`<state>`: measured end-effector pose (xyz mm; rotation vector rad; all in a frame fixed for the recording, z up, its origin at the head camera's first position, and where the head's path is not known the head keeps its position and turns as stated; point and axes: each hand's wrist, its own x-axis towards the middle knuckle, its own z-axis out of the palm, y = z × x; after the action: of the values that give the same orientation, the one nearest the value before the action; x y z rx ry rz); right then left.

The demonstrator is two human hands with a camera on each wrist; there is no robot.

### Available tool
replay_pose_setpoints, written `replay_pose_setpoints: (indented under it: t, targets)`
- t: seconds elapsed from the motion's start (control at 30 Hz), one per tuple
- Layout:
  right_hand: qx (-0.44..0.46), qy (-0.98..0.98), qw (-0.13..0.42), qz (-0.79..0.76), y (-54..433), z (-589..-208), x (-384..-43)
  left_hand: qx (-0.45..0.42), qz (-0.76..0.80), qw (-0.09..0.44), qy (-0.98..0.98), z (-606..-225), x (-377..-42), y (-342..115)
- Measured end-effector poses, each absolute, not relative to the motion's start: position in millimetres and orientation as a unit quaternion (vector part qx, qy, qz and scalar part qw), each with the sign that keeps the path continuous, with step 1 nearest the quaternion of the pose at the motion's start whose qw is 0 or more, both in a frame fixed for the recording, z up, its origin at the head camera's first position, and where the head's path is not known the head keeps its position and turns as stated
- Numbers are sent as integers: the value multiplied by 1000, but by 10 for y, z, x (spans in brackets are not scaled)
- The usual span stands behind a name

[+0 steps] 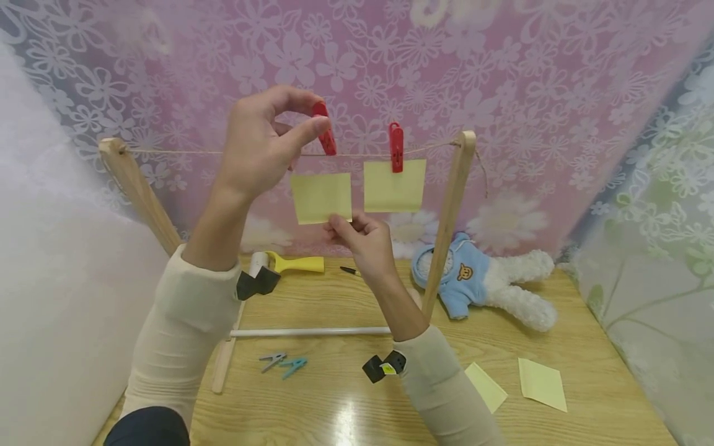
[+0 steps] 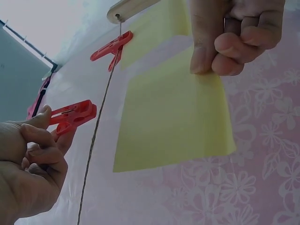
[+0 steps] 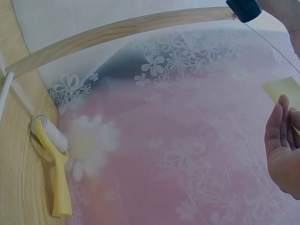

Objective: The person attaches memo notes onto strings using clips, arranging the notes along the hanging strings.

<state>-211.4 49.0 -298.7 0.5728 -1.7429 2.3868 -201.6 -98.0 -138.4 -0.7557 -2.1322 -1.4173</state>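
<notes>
My left hand [image 1: 260, 142] pinches a red clothespin [image 1: 325, 130] by its handle ends, just above the string [image 1: 184, 152]. In the left wrist view this clothespin [image 2: 77, 115] is beside the string, apart from it. Lower down, my right hand [image 1: 365, 243] pinches the bottom edge of a yellow paper sheet [image 1: 321, 197], whose top edge is a little below the string. To its right, a second yellow sheet [image 1: 393, 186] hangs from the string by another red clothespin [image 1: 396, 147]. In the right wrist view the right hand [image 3: 285, 150] shows at the right edge.
Wooden posts [image 1: 450, 217] hold the string, with a white rod [image 1: 312, 332] low between them. On the table lie a grey clothespin [image 1: 273, 360], a blue clothespin [image 1: 293, 367], a yellow-handled lint roller [image 1: 298, 264], a pen [image 1: 349, 271], a plush toy [image 1: 485, 275] and more yellow sheets [image 1: 543, 384].
</notes>
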Motion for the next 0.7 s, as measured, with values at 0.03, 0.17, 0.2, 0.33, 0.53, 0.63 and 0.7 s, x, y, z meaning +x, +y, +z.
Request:
replay_pose_setpoints:
  t: [0.03, 0.17, 0.2, 0.33, 0.53, 0.63, 0.7]
  targets:
    - [190, -575, 66, 793, 488, -2982, -2117, -275, -515, 235, -777, -1383, -2023, -977]
    - [186, -568, 69, 799, 490, -2970, -2138, -270, -522, 224, -777, -1382, -2035, -974]
    - [184, -567, 71, 799, 492, -2965, -2145, -268, -524, 220, -778, -1381, -2035, -974]
    - [180, -561, 80, 804, 503, -2943, -2169, -264, -523, 204, -784, -1371, -2036, -971]
    - [179, -554, 86, 809, 505, -2923, -2178, -264, -507, 203, -795, -1377, -2064, -977]
    - [179, -547, 89, 813, 504, -2919, -2177, -270, -502, 202, -796, -1393, -2076, -985]
    - [177, -543, 89, 816, 503, -2914, -2176, -272, -501, 202, -797, -1407, -2082, -990]
